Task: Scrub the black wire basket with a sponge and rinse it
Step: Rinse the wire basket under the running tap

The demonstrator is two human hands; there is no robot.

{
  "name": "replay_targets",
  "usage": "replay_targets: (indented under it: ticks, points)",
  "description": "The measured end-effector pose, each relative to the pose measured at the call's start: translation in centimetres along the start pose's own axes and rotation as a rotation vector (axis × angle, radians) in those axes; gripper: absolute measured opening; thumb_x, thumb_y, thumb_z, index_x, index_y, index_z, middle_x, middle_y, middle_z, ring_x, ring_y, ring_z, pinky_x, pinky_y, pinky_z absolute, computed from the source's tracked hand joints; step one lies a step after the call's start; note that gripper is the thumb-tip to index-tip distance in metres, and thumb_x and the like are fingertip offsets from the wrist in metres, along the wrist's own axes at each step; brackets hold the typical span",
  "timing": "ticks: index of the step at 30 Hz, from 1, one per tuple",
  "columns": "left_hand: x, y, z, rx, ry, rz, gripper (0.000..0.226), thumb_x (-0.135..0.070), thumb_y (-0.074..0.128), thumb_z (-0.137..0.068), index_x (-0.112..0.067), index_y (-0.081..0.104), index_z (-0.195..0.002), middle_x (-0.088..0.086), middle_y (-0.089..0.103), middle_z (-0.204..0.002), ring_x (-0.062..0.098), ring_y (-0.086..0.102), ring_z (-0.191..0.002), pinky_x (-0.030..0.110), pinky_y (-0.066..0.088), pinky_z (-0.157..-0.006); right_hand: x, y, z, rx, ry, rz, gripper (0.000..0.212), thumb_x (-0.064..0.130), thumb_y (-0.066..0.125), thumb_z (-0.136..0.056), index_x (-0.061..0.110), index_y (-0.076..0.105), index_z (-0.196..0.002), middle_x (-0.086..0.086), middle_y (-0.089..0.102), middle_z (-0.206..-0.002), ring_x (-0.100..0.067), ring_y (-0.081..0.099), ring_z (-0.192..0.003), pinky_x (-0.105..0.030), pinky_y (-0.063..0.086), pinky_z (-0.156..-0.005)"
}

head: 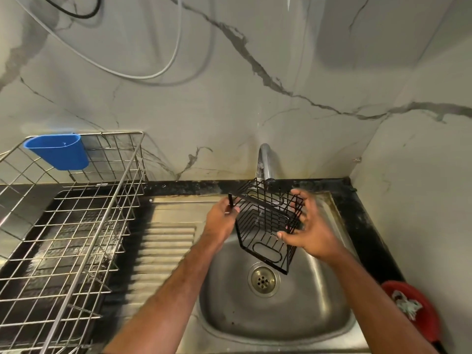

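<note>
— Where is the black wire basket point(265, 223) sitting right now?

— You are holding it up over the sink point(319, 297), right under the tap point(265, 162). It is tipping, so its open mouth is facing you and a bit to the left. Its long side is running from up by the tap down toward the drain point(263, 279).

— What are my hands doing?

— Your left hand point(221, 221) is gripping the top left edge — the fingers are curling around the black rim there. Your right hand point(309, 231) is on the right wall of the basket. Its thumb is pressing the near wire and its fingers are spreading out along the far side, so it is pinching that wall.

— Is the water running?

— A thin stream seems to be falling into the basket, but it is hard to see for sure.

— Where is the sponge?

— I am not seeing one in either hand. There is a red bowl point(419, 315) to your right with something pale in it — I cannot tell what.

— So which hand is nearer for turning the basket?

— Both are touching it. I think the right one is holding more of it, so it would be doing the turning under the tap.
</note>
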State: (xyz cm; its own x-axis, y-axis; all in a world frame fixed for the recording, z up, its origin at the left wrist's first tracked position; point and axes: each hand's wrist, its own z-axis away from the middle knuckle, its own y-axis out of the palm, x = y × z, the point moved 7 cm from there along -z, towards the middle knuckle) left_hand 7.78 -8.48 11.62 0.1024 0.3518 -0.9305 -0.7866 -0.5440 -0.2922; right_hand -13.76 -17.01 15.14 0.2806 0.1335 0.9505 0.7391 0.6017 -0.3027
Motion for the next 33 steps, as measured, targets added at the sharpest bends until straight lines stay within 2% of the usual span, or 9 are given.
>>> replay_targets:
  ticks: [4,7,9,11,13,18,23,29,33]
  points:
    - [-0.1,-0.8,0.2,-0.117,0.074,-0.191,0.022,-0.015,0.058,-0.101,-0.013,0.068,-0.12,0.003,0.074,-0.114,0.015,0.071,-0.102,0.035,0.056,-0.097,0.0,-0.2,-0.3,0.057,0.023,-0.044,0.103,-0.006,0.08,-0.075,0.055,0.032,-0.143,0.004,0.021,-0.163,-0.027,0.023,-0.148,-0.056,0.039,-0.112]
    - [-0.3,-0.8,1.2,-0.182,0.131,-0.322,0.021,-0.016,0.056,-0.101,-0.013,0.07,-0.117,0.0,0.075,-0.111,0.013,0.071,-0.099,0.025,0.055,-0.09,0.1,-0.2,-0.1,0.013,0.033,0.116,0.106,-0.001,0.073,-0.085,0.059,0.014,-0.151,0.0,0.018,-0.166,-0.027,0.027,-0.148,-0.052,0.039,-0.114]
    - [-0.5,-0.9,1.8,-0.247,0.147,-0.382,0.022,-0.017,0.054,-0.102,-0.012,0.069,-0.118,0.001,0.075,-0.11,0.014,0.071,-0.099,0.025,0.055,-0.084,0.1,0.0,0.0,-0.037,0.042,0.331,0.107,0.011,0.071,-0.09,0.066,-0.001,-0.147,-0.01,0.048,-0.15,-0.027,0.053,-0.132,-0.047,0.052,-0.102]
    - [-0.5,-1.1,2.3,-0.294,0.144,-0.358,0.02,-0.015,0.054,-0.102,-0.013,0.067,-0.117,0.0,0.075,-0.105,0.015,0.072,-0.095,0.027,0.057,-0.08,-0.2,0.2,0.0,-0.051,0.057,0.485,0.106,0.019,0.067,-0.094,0.066,-0.012,-0.145,-0.013,0.069,-0.099,-0.019,0.07,-0.086,-0.045,0.062,-0.077]
    - [-0.5,-1.1,2.7,-0.322,0.161,-0.338,0.016,-0.012,0.055,-0.101,-0.017,0.064,-0.113,-0.002,0.074,-0.098,0.015,0.072,-0.085,0.03,0.06,-0.071,-0.1,0.2,-0.1,-0.07,0.066,0.57,0.103,0.021,0.066,-0.096,0.059,-0.013,-0.149,-0.017,0.067,-0.104,-0.015,0.067,-0.074,-0.033,0.06,-0.062]
    - [-0.8,-0.8,2.5,-0.277,0.139,-0.26,0.01,-0.017,0.061,-0.098,-0.022,0.068,-0.104,-0.003,0.075,-0.096,0.014,0.07,-0.085,0.036,0.061,-0.074,-0.2,-0.5,-0.5,-0.145,0.136,0.642,0.09,0.024,0.063,-0.098,0.04,-0.002,-0.158,-0.016,0.07,-0.094,-0.021,0.07,-0.079,-0.026,0.058,-0.068]
    - [-0.9,-0.4,2.3,-0.189,0.068,-0.13,0.008,-0.02,0.063,-0.098,-0.022,0.069,-0.104,0.001,0.074,-0.1,0.015,0.069,-0.09,0.033,0.059,-0.078,1.9,-1.5,-1.0,-0.147,0.177,0.663,0.079,0.017,0.066,-0.095,0.034,0.021,-0.158,-0.015,0.054,-0.145,-0.026,0.06,-0.124,-0.034,0.048,-0.102]
    - [-1.7,-0.6,2.7,-0.161,-0.047,0.018,0.01,-0.011,0.063,-0.097,-0.021,0.064,-0.095,0.003,0.068,-0.099,0.017,0.064,-0.091,0.039,0.06,-0.082,3.1,-1.8,-2.1,-0.143,0.134,0.608,0.063,0.01,0.073,-0.089,0.026,0.048,-0.145,-0.008,0.064,-0.134,-0.025,0.062,-0.119,-0.037,0.047,-0.102]
    - [-2.7,-0.7,2.8,-0.17,-0.149,0.143,0.013,-0.006,0.063,-0.096,-0.019,0.061,-0.1,0.007,0.066,-0.108,0.018,0.062,-0.096,0.034,0.057,-0.083,3.0,-1.8,-3.1,-0.134,0.195,0.516,0.047,-0.001,0.067,-0.089,0.029,0.062,-0.124,-0.007,0.064,-0.125,-0.019,0.062,-0.1,-0.026,0.052,-0.081]
